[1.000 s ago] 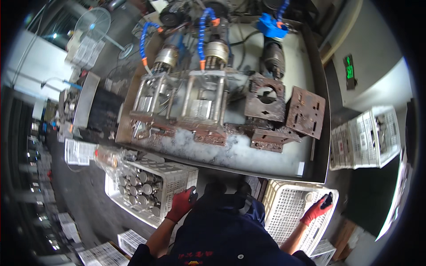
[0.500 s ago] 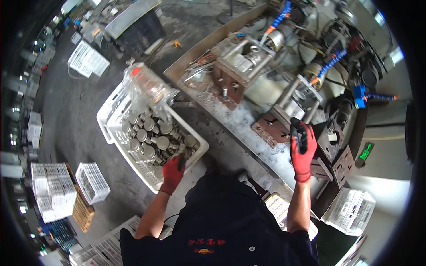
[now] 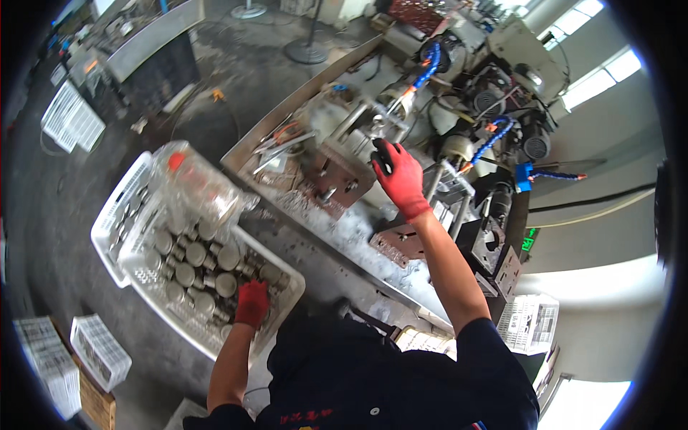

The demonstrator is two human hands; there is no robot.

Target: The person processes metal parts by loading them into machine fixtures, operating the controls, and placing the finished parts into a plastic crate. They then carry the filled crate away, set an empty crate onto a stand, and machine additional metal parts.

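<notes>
My left hand (image 3: 252, 304), in a red glove, reaches into a white plastic crate (image 3: 208, 344) at its near right corner. Its fingertips are down among round-headed metal parts (image 3: 226, 284) and hidden from sight. My right hand (image 3: 400, 180), in a red glove with black fingers, is raised over the machine bench beside the left metal fixture (image 3: 340, 175). Its fingers are bent in toward the thumb; what they hold, if anything, is too small to make out. A clear plastic bag (image 3: 197, 188) with something red inside lies over the crate's far end.
A second fixture (image 3: 401, 244) stands right of the first on the wet bench (image 3: 344, 240). Blue coolant hoses (image 3: 430, 68) hang above both. Hand tools (image 3: 283, 147) lie at the bench's left end. Other white crates (image 3: 100, 351) stand on the floor at left.
My right hand has gone from the right fixture across to the left one, with the arm stretched farther out. The left hand stays at the crate, deeper among the parts. The view has turned rightward.
</notes>
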